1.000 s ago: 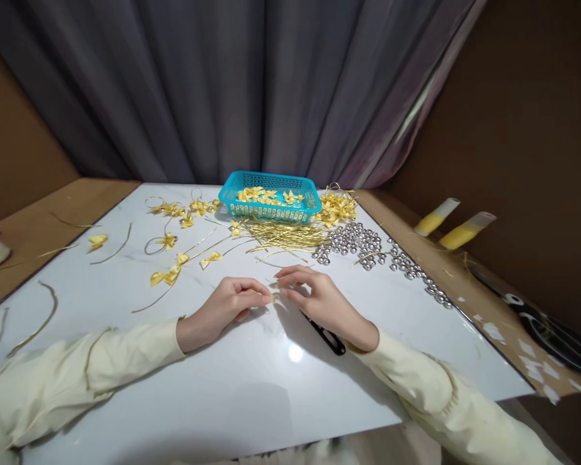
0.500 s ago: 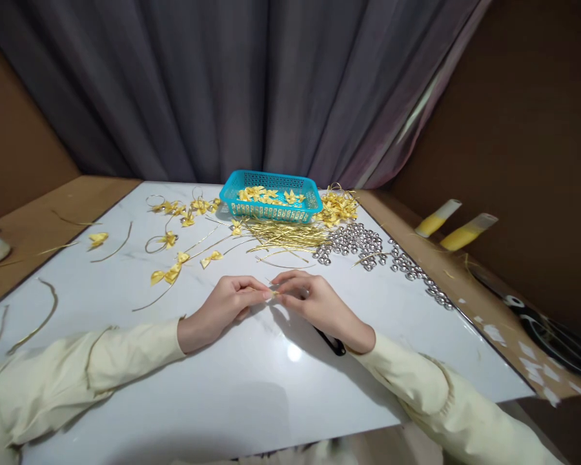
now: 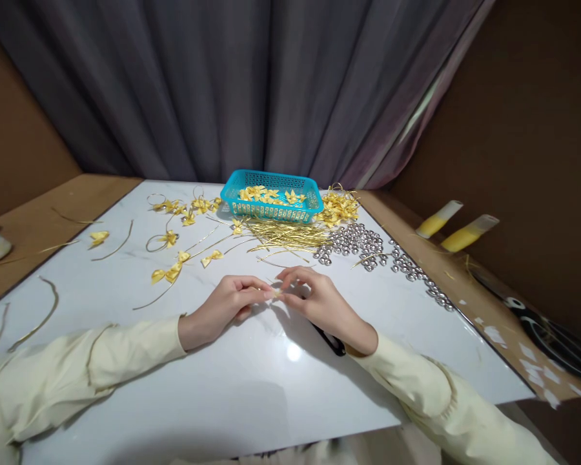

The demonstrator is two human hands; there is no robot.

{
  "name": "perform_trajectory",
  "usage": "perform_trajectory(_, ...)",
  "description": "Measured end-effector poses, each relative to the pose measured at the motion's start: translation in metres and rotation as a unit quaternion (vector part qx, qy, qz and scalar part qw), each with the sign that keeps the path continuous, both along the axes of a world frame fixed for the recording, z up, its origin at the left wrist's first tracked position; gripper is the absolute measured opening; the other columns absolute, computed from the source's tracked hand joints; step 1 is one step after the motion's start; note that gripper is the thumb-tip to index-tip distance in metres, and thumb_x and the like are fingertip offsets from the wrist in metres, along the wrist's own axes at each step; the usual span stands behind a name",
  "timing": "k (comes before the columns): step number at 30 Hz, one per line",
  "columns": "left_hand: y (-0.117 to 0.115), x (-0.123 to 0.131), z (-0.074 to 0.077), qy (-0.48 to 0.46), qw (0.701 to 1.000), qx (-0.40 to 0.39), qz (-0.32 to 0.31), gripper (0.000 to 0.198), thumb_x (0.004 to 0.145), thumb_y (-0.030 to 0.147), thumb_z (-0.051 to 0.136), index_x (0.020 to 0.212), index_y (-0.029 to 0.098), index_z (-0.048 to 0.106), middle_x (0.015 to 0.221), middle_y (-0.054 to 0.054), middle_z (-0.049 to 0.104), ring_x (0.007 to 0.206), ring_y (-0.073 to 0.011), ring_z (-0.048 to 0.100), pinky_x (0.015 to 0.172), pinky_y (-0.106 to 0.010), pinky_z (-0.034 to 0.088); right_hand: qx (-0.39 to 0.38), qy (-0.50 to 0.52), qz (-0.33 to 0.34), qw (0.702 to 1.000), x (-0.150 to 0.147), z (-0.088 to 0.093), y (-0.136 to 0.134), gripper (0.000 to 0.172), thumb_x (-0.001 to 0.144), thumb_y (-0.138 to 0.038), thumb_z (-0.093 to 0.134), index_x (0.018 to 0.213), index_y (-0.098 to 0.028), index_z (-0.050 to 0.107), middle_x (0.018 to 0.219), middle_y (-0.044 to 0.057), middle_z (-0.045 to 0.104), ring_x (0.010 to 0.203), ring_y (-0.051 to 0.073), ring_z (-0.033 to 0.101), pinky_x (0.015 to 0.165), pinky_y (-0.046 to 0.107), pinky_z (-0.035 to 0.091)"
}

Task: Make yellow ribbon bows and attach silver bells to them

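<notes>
My left hand (image 3: 225, 303) pinches a small pale yellow piece (image 3: 275, 294) between thumb and fingertips, just over the white table. The piece is mostly hidden by the fingers; it may be a ribbon bow, though its kind is hard to make out. From the other side, my right hand (image 3: 322, 300) has its thumb and a finger at the same piece, its index finger arched above. A black-handled tool (image 3: 332, 340) lies partly under my right wrist. Beyond the hands are yellow ribbon bows (image 3: 212, 258) and a heap of gold wire ties (image 3: 288, 236).
A blue plastic basket (image 3: 271, 216) of yellow bows stands at the back, with more bows (image 3: 337, 208) beside it. Small silver rings or bells (image 3: 358, 242) spread along the right. Two yellow-filled tubes (image 3: 470, 233) and black scissors (image 3: 556, 342) lie on the brown board.
My right index finger has lifted slightly and arched more above the piece. Both hands have otherwise hardly moved.
</notes>
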State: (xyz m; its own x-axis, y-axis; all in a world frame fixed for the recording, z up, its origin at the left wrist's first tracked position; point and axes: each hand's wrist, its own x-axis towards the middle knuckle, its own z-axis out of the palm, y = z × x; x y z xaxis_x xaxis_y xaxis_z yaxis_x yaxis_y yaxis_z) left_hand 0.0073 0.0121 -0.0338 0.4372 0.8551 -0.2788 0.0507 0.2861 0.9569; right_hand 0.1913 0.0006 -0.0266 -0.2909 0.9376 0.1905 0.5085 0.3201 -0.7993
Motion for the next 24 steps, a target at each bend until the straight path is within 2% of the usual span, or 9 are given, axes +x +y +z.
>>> perform_trajectory(4, 0.002, 0.0, -0.002, -0.003, 1.0, -0.003, 0.003, 0.018, 0.072, 0.029, 0.068, 0.077, 0.012, 0.066, 0.041, 0.008, 0.035, 0.036, -0.0031, 0.024, 0.037, -0.021, 0.014, 0.049, -0.039, 0.013, 0.998, 0.005, 0.003, 0.0, 0.014, 0.069, -0.004, 0.063, 0.069, -0.017, 0.058, 0.099, 0.008, 0.065, 0.1, 0.022, 0.056, 0.089, 0.039, 0.04)
perform_trajectory(9, 0.002, 0.001, -0.003, 0.0, 1.0, -0.005, 0.007, 0.018, 0.071, 0.028, 0.069, 0.077, 0.012, 0.067, 0.041, 0.008, 0.036, 0.035, -0.0029, 0.025, 0.036, -0.02, 0.014, 0.109, -0.088, 0.05, 0.989, 0.006, 0.007, -0.001, 0.011, 0.075, -0.008, 0.059, 0.071, -0.018, 0.06, 0.106, 0.009, 0.062, 0.105, 0.024, 0.052, 0.091, 0.044, 0.04)
perform_trajectory(13, 0.002, 0.001, -0.002, 0.004, 1.0, -0.002, 0.011, 0.017, 0.071, 0.028, 0.068, 0.076, 0.012, 0.067, 0.04, 0.008, 0.036, 0.035, -0.003, 0.025, 0.036, -0.02, 0.014, 0.162, -0.088, 0.043, 0.982, 0.007, 0.011, -0.004, 0.012, 0.074, -0.007, 0.055, 0.077, -0.019, 0.058, 0.111, 0.01, 0.059, 0.113, 0.027, 0.046, 0.094, 0.048, 0.038)
perform_trajectory(16, 0.002, 0.0, -0.003, 0.006, 1.0, -0.003, 0.012, 0.018, 0.071, 0.029, 0.069, 0.076, 0.012, 0.067, 0.041, 0.008, 0.036, 0.035, -0.003, 0.024, 0.036, -0.02, 0.014, 0.175, -0.098, 0.044, 0.979, 0.008, 0.013, -0.006, 0.01, 0.074, -0.009, 0.055, 0.075, -0.018, 0.059, 0.113, 0.01, 0.058, 0.116, 0.028, 0.042, 0.096, 0.049, 0.036)
perform_trajectory(20, 0.002, -0.001, -0.003, 0.006, 1.0, -0.002, 0.004, 0.018, 0.072, 0.029, 0.068, 0.077, 0.011, 0.067, 0.042, 0.008, 0.037, 0.036, -0.003, 0.024, 0.037, -0.021, 0.014, 0.181, -0.153, 0.049, 0.97, 0.006, 0.009, -0.008, 0.004, 0.075, -0.015, 0.057, 0.078, -0.017, 0.06, 0.116, 0.011, 0.056, 0.122, 0.031, 0.036, 0.096, 0.051, 0.034)
perform_trajectory(24, 0.001, 0.0, -0.003, 0.004, 1.0, -0.003, 0.003, 0.016, 0.072, 0.027, 0.067, 0.075, 0.011, 0.066, 0.044, 0.007, 0.039, 0.037, -0.0028, 0.025, 0.037, -0.021, 0.015, 0.236, -0.215, 0.052, 0.946, 0.003, 0.003, -0.008, 0.009, 0.079, -0.016, 0.055, 0.086, -0.015, 0.06, 0.118, 0.013, 0.056, 0.126, 0.033, 0.031, 0.095, 0.051, 0.032)
